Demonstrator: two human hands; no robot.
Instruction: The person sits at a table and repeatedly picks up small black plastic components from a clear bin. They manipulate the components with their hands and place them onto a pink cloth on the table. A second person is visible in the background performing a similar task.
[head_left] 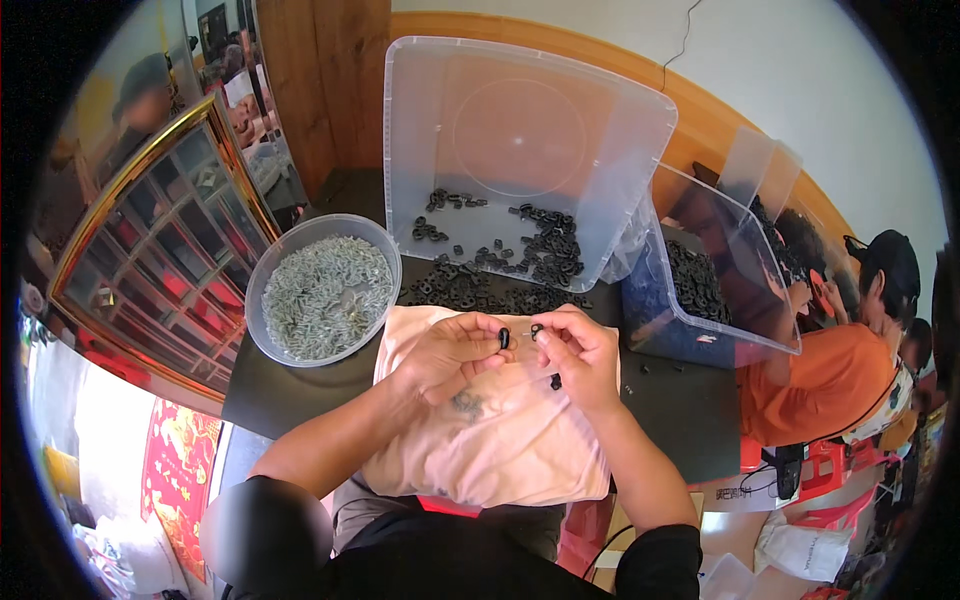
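Both my hands are above a pale pink cloth (500, 455) spread over my lap and against the table edge. My left hand (447, 358) pinches a small black oval plastic part (504, 339) between thumb and fingertips. Close beside it, my right hand (586, 360) pinches another small black plastic part (537, 329), with a thin light-coloured piece seeming to stick out of it. The two parts are apart. Another small black piece (556, 382) shows just below my right fingers. Just beyond my hands, many loose black parts (460, 288) lie on the dark table.
A round tub (398, 272) full of small shiny pieces stands left. Behind my hands, a large clear box (530, 130) lies on its side with black parts inside. A clear bin (770, 335) of black parts stands right, beside a person in orange (830, 375). A gold-framed mirror (150, 270) is far left.
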